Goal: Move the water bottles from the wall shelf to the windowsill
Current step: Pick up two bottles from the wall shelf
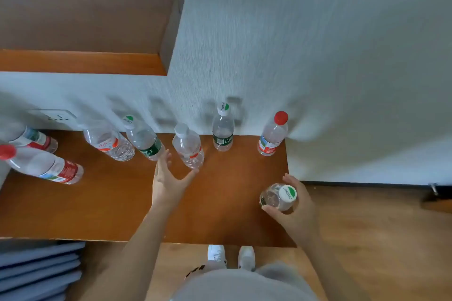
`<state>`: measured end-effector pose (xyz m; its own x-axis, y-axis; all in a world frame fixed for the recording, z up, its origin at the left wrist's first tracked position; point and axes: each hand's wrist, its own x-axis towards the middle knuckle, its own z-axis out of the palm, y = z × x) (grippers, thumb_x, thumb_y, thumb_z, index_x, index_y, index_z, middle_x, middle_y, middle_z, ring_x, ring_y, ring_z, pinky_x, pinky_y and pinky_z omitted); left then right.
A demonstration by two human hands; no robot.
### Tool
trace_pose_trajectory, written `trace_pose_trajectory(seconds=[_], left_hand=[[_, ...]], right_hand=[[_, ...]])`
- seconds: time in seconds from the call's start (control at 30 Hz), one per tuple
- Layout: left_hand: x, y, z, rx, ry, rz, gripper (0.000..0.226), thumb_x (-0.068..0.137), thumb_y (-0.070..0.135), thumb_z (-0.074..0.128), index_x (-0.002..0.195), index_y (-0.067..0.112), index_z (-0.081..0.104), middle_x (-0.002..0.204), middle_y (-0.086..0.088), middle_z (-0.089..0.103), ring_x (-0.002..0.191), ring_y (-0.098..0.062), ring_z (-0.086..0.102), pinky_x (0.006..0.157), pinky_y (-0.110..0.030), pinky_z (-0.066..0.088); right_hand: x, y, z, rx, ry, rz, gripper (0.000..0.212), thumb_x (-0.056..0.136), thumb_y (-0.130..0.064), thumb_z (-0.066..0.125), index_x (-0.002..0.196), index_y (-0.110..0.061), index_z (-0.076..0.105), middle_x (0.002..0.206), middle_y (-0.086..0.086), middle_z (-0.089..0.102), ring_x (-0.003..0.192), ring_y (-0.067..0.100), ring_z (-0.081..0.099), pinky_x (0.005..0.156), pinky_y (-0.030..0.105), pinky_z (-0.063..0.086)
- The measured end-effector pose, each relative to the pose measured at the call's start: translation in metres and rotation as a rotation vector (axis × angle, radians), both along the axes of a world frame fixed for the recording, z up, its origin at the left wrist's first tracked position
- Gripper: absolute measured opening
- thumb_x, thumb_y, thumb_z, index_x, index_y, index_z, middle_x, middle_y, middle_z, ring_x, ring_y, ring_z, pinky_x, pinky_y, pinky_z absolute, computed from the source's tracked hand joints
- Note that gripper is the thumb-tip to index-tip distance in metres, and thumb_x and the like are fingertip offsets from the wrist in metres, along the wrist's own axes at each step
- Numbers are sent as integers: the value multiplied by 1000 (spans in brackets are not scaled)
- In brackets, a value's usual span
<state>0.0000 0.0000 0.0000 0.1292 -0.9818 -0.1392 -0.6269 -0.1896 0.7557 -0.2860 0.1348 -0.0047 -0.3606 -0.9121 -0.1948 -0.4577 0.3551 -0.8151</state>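
Several clear water bottles stand on the wooden wall shelf [117, 203] along the wall. My left hand [168, 178] is open, its fingers spread just below a white-capped bottle with a red label [188, 146], with the thumb touching the bottle's base. A green-labelled bottle [144, 139] stands just left of that hand. My right hand [296, 203] grips a green-and-white-capped bottle [278, 197] near the shelf's right front corner. Further back stand a green-labelled bottle [222, 129] and a red-capped bottle [272, 134].
More bottles stand at the left: a red-labelled one [107, 142], a red-capped one [41, 166] and another behind it [34, 139]. A wall socket [56, 117] sits above the shelf. A higher wooden ledge [80, 62] runs at the upper left. Wood floor [367, 227] lies to the right.
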Motion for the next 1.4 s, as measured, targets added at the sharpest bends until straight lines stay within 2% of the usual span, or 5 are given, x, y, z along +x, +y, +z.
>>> trace_pose_trajectory(seconds=[0.3, 0.7, 0.87, 1.03, 1.4], left_hand=[[-17, -40, -7, 86, 203, 92, 103, 66, 39, 88, 148, 24, 28, 141, -1, 47, 123, -14, 46, 96, -29, 39], [-25, -62, -16, 95, 273, 70, 83, 60, 38, 92, 130, 21, 51, 118, -2, 63, 110, -25, 60, 95, -50, 53], [-26, -45, 5, 54, 290, 33, 63, 69, 26, 88, 122, 21, 55, 103, 8, 64, 97, -11, 62, 86, -32, 54], [-34, -21, 32, 13, 335, -87, 69, 69, 27, 88, 127, 19, 52, 109, 3, 66, 101, -17, 65, 83, -32, 56], [-61, 5, 97, -89, 502, -171, 49, 69, 9, 87, 107, 25, 60, 90, 8, 73, 87, -8, 71, 69, -18, 55]], right_hand=[[8, -2, -28, 45, -114, -68, 84, 55, -46, 94, 122, -60, 46, 123, -24, 59, 115, 1, 58, 96, 33, 56], [9, -26, -34, 54, -196, -94, 62, 65, -17, 92, 110, -37, 55, 111, -14, 66, 101, -2, 63, 81, 13, 52], [3, -38, -25, -9, -276, -121, 62, 66, -19, 92, 117, -31, 58, 110, -9, 67, 107, 11, 64, 91, 27, 52], [3, -56, 11, -169, -248, -80, 56, 71, -17, 90, 111, -38, 56, 106, -24, 62, 109, 1, 59, 86, 6, 47], [2, -88, 97, -338, -275, -43, 49, 71, -14, 89, 106, -33, 61, 103, -5, 70, 93, 6, 68, 78, 20, 53]])
